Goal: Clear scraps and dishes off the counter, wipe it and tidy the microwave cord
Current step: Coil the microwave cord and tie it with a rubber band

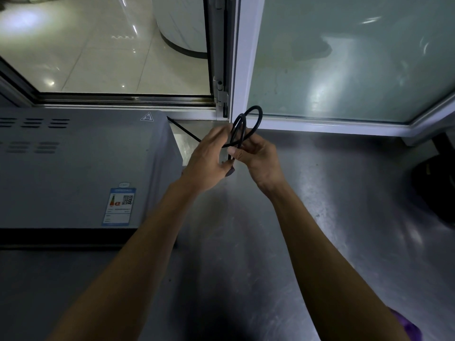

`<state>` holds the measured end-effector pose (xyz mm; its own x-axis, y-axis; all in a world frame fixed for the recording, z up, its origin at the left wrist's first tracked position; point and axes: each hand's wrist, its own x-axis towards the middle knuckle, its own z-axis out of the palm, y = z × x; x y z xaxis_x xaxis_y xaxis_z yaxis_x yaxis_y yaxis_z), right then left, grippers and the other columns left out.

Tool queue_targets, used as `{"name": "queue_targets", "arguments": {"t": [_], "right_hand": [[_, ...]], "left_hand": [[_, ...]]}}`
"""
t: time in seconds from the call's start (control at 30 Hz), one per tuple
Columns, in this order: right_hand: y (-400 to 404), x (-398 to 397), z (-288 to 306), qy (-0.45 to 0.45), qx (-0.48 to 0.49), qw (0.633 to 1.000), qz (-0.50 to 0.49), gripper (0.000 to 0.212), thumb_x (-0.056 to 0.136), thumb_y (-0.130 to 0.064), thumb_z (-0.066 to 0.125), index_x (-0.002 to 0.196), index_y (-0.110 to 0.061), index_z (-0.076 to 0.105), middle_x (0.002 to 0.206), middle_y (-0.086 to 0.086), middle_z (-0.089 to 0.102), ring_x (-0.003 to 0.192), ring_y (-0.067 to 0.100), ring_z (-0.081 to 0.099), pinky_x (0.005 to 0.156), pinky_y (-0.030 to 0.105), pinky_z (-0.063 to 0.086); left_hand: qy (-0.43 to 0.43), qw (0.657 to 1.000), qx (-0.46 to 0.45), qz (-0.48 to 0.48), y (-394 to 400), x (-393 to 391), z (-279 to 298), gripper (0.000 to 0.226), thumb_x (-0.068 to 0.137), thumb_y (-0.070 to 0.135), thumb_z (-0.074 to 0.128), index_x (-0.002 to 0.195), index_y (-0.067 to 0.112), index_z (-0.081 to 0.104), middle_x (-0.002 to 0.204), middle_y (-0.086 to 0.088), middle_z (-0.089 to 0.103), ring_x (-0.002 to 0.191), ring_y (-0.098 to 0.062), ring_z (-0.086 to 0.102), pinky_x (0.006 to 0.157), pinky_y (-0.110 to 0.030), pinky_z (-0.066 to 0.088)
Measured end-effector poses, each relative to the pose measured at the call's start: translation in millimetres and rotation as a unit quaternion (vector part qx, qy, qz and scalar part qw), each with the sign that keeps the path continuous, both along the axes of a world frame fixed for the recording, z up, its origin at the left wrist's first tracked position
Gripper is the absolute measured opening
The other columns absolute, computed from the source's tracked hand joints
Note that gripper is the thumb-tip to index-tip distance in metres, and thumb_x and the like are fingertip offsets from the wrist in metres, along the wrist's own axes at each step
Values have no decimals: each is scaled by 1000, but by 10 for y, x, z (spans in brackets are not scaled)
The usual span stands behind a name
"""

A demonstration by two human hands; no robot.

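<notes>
A: From the head view, at frame centre I see both hands coiling the thin black rubber microwave cord (246, 126); left hand (209, 158) and right hand (256, 156) have fingers (235, 151) curled, pinching the loops.

B: Risk?

A: I think the springy coil could slip free, tugged by the taut run toward the grey metal microwave (73, 168). No containers visible on the steel desk (307, 217).

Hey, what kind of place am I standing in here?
Probably a commercial or canteen kitchen, at a serving hatch: a stainless steel counter, a grey microwave on it, and an open window onto a tiled floor. Both hands coil the black cord.
</notes>
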<state>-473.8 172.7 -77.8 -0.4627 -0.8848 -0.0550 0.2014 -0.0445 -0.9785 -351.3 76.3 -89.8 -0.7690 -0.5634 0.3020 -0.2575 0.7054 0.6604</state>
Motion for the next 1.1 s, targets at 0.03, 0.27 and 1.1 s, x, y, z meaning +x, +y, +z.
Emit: {"name": "queue_targets", "arguments": {"t": [0.03, 0.27, 1.1], "right_hand": [[-3, -1, -14, 1, -3, 1000, -3, 47, 85, 16, 64, 131, 9, 55, 117, 22, 67, 105, 22, 67, 88, 28, 56], [-22, 36, -48, -17, -32, 998, -50, 38, 81, 13, 71, 114, -5, 68, 106, 11, 74, 100, 21, 71, 85, 30, 58], [-125, 60, -48, -12, 10, 993, -113, 31, 77, -4, 83, 102, 3, 68, 102, 27, 68, 90, 27, 70, 77, 30, 59]], "left_hand": [[-1, 1000, -3, 1, -1, -4, 2, 67, 82, 6, 74, 143, 17, 48, 135, 4, 49, 119, -10, 56, 91, -25, 52], [32, 998, 45, 3, 29, -52, 40, 64, 85, -6, 63, 144, 14, 48, 125, 3, 64, 117, -8, 61, 99, -23, 50], [71, 988, 110, 78, 104, -37, 30, 84, 85, -2, 74, 154, 13, 29, 143, -1, 58, 128, -13, 57, 89, -4, 44]]}}
